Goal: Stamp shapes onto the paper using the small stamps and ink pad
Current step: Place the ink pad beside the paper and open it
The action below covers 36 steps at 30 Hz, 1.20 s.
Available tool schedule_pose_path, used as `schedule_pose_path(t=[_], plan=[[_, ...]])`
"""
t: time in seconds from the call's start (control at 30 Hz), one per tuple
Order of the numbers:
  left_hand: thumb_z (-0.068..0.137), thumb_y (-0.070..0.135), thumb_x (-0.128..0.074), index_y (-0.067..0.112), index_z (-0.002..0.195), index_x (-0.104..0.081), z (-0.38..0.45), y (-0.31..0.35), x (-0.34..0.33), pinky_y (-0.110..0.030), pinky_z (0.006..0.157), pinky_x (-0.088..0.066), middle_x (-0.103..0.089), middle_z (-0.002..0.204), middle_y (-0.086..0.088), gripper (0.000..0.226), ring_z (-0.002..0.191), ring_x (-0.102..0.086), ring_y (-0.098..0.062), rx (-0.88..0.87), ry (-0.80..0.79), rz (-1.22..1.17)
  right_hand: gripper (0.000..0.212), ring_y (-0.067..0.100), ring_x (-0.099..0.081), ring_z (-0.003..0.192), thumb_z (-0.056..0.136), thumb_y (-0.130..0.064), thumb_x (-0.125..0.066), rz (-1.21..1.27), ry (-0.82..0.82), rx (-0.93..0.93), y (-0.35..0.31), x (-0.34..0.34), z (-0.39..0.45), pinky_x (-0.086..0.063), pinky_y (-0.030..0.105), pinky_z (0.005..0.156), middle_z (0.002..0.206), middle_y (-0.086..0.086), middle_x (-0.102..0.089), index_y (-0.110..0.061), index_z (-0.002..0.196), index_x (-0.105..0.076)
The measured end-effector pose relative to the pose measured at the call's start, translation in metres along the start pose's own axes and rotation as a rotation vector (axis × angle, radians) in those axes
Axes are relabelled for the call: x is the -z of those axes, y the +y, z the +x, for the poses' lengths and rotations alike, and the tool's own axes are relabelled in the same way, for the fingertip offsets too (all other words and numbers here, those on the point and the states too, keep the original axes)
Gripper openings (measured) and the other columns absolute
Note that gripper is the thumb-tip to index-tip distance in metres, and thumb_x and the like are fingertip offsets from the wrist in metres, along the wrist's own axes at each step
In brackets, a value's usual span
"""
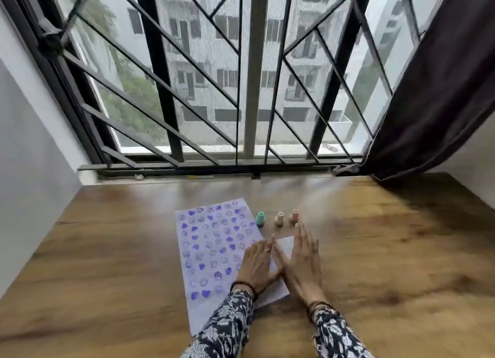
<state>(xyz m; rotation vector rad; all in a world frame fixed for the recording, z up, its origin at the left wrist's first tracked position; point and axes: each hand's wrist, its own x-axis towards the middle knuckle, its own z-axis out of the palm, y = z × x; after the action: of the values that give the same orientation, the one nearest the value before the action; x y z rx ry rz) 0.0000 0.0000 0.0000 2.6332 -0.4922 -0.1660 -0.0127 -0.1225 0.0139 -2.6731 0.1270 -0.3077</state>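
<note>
A white paper (206,250) covered with several purple hearts and swirls lies on the wooden table (375,264). Three small stamps stand upright just right of its far end: a green stamp (260,219), a beige stamp (279,218) and a pink stamp (294,215). My left hand (257,265) rests flat on the paper's right edge, fingers together. My right hand (302,261) lies flat beside it, thumbs touching. Between and under the hands shows a white patch (285,246), maybe the ink pad or a second sheet; I cannot tell which.
A barred window (249,89) with its sill (214,170) runs along the table's far edge. A dark curtain (439,103) hangs at the far right. A grey wall (32,170) borders the left side. Bare wood surrounds the paper.
</note>
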Motion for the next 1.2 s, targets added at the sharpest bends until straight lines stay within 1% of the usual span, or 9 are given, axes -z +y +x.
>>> schedule_pose_path(t=[0.27, 0.5, 0.63, 0.7, 0.77, 0.9, 0.97, 1.07, 1.2], plan=[[0.075, 0.050, -0.055, 0.023, 0.136, -0.027, 0.028, -0.004, -0.008, -0.041, 0.097, -0.024, -0.040, 0.132, -0.008, 0.072, 0.118, -0.037, -0.026, 0.089, 0.026, -0.045, 0.085, 0.034, -0.034, 0.132, 0.072, -0.044, -0.073, 0.117, 0.018, -0.281, 0.021, -0.008, 0.001, -0.028, 0.043, 0.110, 0.143, 0.021, -0.039, -0.003, 0.137, -0.037], [0.062, 0.059, -0.045, 0.023, 0.123, -0.042, 0.025, -0.011, -0.010, -0.032, 0.087, -0.021, -0.045, 0.126, -0.003, 0.071, 0.112, -0.040, -0.023, 0.054, 0.047, -0.090, 0.092, 0.035, -0.035, 0.129, 0.062, -0.041, -0.079, 0.117, -0.088, -0.300, 0.026, -0.014, 0.007, -0.027, 0.041, 0.108, 0.139, 0.020, -0.040, -0.002, 0.135, -0.039], [0.059, 0.064, -0.044, 0.022, 0.122, -0.042, 0.023, -0.010, -0.008, -0.031, 0.088, -0.021, -0.045, 0.126, -0.001, 0.076, 0.114, -0.040, -0.020, 0.022, 0.045, -0.098, 0.071, 0.035, -0.046, 0.123, 0.067, -0.036, -0.076, 0.141, -0.054, -0.253, 0.024, -0.005, 0.000, -0.037, 0.040, 0.101, 0.133, 0.022, -0.050, -0.005, 0.125, -0.050], [0.064, 0.064, -0.055, 0.021, 0.123, -0.041, 0.024, -0.011, -0.008, -0.032, 0.091, -0.022, -0.044, 0.128, -0.001, 0.074, 0.116, -0.039, -0.019, 0.011, 0.029, -0.099, 0.049, 0.033, -0.059, 0.103, 0.075, -0.042, -0.066, 0.257, -0.031, -0.293, 0.026, 0.008, -0.001, -0.045, 0.034, 0.078, 0.111, 0.016, -0.064, -0.015, 0.113, -0.053], [0.068, 0.058, -0.062, 0.021, 0.124, -0.041, 0.024, -0.011, -0.008, -0.032, 0.091, -0.021, -0.044, 0.129, -0.001, 0.070, 0.117, -0.039, -0.019, 0.004, 0.033, -0.106, 0.037, 0.032, -0.063, 0.078, 0.080, -0.056, -0.048, 0.404, 0.023, -0.351, 0.033, 0.023, 0.003, -0.038, 0.033, 0.058, 0.082, 0.006, -0.066, -0.021, 0.094, -0.047], [0.069, 0.057, -0.064, 0.022, 0.124, -0.042, 0.023, -0.010, -0.006, -0.030, 0.091, -0.018, -0.043, 0.130, 0.002, 0.069, 0.119, -0.039, -0.018, -0.001, 0.051, -0.110, 0.033, 0.036, -0.064, 0.075, 0.093, -0.044, -0.044, 0.600, 0.211, -0.532, 0.057, 0.045, 0.023, -0.054, 0.049, 0.064, 0.080, 0.014, -0.065, -0.013, 0.085, -0.049], [0.069, 0.057, -0.062, 0.022, 0.125, -0.041, 0.023, -0.010, -0.006, -0.030, 0.091, -0.018, -0.043, 0.132, 0.002, 0.070, 0.119, -0.038, -0.017, -0.006, 0.052, -0.102, 0.019, 0.034, -0.066, 0.076, 0.092, -0.027, -0.052, 0.587, 0.262, -0.599, 0.073, 0.048, 0.037, -0.059, 0.043, 0.060, 0.085, 0.016, -0.066, -0.010, 0.085, -0.055], [0.070, 0.059, -0.061, 0.022, 0.127, -0.039, 0.023, -0.011, -0.007, -0.029, 0.090, -0.017, -0.042, 0.132, 0.002, 0.071, 0.119, -0.037, -0.017, -0.009, 0.055, -0.093, 0.011, 0.025, -0.066, 0.066, 0.084, -0.009, -0.061, 0.611, 0.202, -0.654, 0.090, 0.043, 0.047, -0.053, 0.013, 0.041, 0.087, 0.015, -0.067, -0.003, 0.093, -0.062], [0.071, 0.059, -0.060, 0.022, 0.128, -0.038, 0.022, -0.010, -0.006, -0.028, 0.090, -0.017, -0.041, 0.133, 0.003, 0.071, 0.120, -0.037, -0.016, -0.012, 0.049, -0.085, 0.018, 0.031, -0.066, 0.062, 0.078, -0.010, -0.068, 0.515, 0.179, -0.729, 0.094, 0.035, 0.043, -0.052, 0.019, 0.042, 0.089, 0.019, -0.072, -0.007, 0.096, -0.065]])
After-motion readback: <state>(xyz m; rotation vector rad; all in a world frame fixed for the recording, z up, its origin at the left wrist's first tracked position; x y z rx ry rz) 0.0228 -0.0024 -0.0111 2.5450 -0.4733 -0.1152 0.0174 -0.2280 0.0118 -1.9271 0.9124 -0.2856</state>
